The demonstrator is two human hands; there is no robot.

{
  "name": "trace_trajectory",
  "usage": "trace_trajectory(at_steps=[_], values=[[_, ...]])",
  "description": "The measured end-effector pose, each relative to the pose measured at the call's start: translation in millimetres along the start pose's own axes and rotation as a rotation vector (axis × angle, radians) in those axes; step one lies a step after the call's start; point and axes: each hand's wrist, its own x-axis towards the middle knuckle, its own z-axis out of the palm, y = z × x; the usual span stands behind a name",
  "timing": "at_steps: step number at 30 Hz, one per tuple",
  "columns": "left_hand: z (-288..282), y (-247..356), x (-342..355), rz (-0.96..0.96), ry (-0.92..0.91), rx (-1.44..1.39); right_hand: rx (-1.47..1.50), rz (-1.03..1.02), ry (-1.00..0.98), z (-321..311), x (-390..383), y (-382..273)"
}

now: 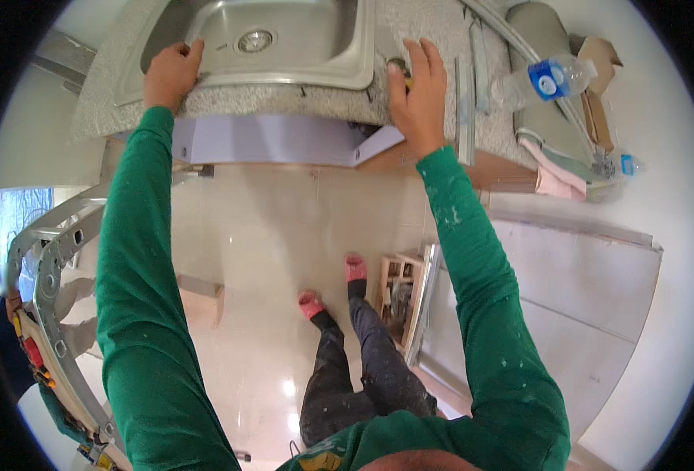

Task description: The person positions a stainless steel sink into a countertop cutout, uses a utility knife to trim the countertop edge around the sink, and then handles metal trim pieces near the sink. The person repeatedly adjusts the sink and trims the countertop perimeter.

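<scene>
A steel sink (pixel 284 78) with a round drain (pixel 254 41) is set in a speckled stone countertop (pixel 237 100). My left hand (pixel 172 74) lies over the sink's near left corner, fingers curled and thumb pointing toward the bowl; whatever is under the fingers is hidden. To the right of the sink, my right hand (pixel 423 98) is over the counter with its fingers stretched forward and thumb apart. Beside that thumb sits a small dark and yellow object (pixel 398 63), mostly covered, its kind unclear.
Metal strips (pixel 465 110) and a plastic water bottle (pixel 549 80) lie on the right of the counter. Under it is an open cabinet (pixel 268 141). An aluminium ladder (pixel 56 267) stands at left, a wooden tool box (pixel 398 298) and large white panels (pixel 551 298) at right.
</scene>
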Motion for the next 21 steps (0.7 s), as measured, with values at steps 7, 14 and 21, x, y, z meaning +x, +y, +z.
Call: trace_trajectory(at_steps=[7, 14, 21], values=[[-13.2, 3.1, 2.9, 0.013, -0.05, -0.007, -0.091, 0.025, -0.088, 8.1, 12.5, -10.1], [-14.4, 3.2, 1.6, -0.035, -0.08, -0.039, 0.004, 0.181, -0.137, 9.9, 6.8, -7.5], [-9.7, 1.9, 1.0, -0.011, -0.049, 0.009, 0.131, 0.041, -0.167, 5.1, 2.3, 11.4]])
